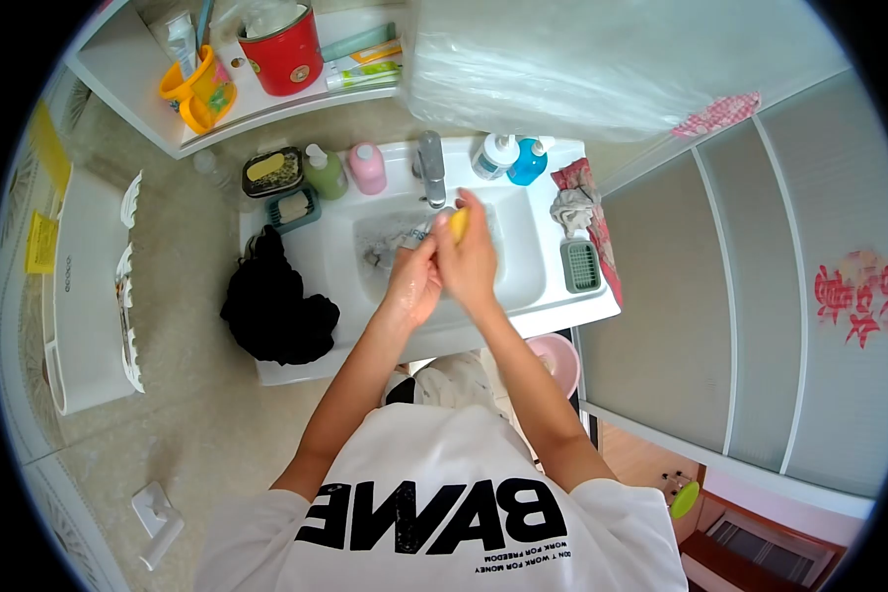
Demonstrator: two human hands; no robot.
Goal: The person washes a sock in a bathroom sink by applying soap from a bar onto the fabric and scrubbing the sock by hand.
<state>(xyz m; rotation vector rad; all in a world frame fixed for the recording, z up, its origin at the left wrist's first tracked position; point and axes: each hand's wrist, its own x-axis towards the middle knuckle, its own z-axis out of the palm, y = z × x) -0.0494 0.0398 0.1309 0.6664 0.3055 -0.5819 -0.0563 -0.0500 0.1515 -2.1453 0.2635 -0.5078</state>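
My right hand (pixel 469 259) is closed around a yellow bar of soap (pixel 458 225), just in front of the chrome tap (pixel 430 170). Wet and turned partly palm up, my left hand (pixel 413 283) presses against the right hand, its fingers curled. Whatever may be in the left fingers is hidden. Both hands are over the basin of the white sink (pixel 528 259). Inside the basin lies something greyish with dark marks (pixel 377 249), perhaps wet cloth or suds; I cannot tell which.
Black cloth (pixel 276 304) lies on the sink's left edge. Soap dishes (pixel 272 172), a green pump bottle (pixel 325 172), a pink bottle (pixel 368 168) and a blue pump bottle (pixel 528 163) line the back. A green dish (pixel 581 266) sits right. Above, a shelf holds a red bucket (pixel 282 54).
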